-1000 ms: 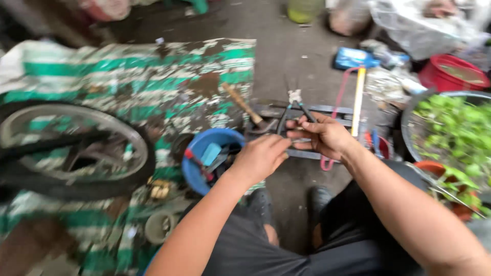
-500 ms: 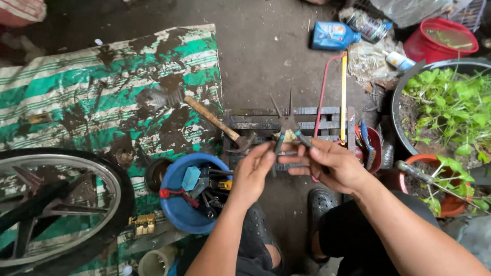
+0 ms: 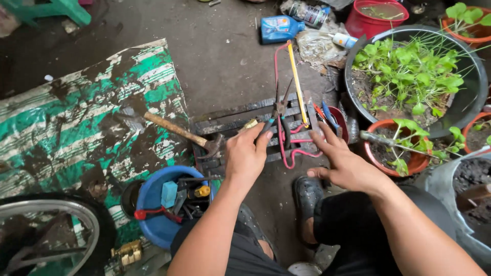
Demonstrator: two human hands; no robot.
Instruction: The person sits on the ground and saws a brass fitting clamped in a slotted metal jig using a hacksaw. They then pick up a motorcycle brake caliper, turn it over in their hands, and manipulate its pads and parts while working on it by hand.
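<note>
My left hand (image 3: 246,155) grips the dark handles of a pair of long-nose pliers (image 3: 279,110), whose jaws stand apart and point away from me. My right hand (image 3: 343,162) hovers beside them with its fingers spread and nothing in it. Under both hands lies a dark wooden pallet (image 3: 231,118). On the pallet rests a hacksaw with a red frame and a yellow blade (image 3: 295,82). A hammer with a wooden handle (image 3: 176,132) lies at the pallet's left end.
A blue bowl of tools (image 3: 158,204) stands by my left knee. A green and white striped mat (image 3: 76,122) and a bicycle wheel (image 3: 48,235) lie to the left. Pots with green plants (image 3: 414,76), a red bucket (image 3: 376,18) and a blue bottle (image 3: 279,28) are to the right and beyond.
My right hand has let go of the pliers and opened. My left hand now holds them alone, with their jaws spread. The camera has tilted toward the pallet.
</note>
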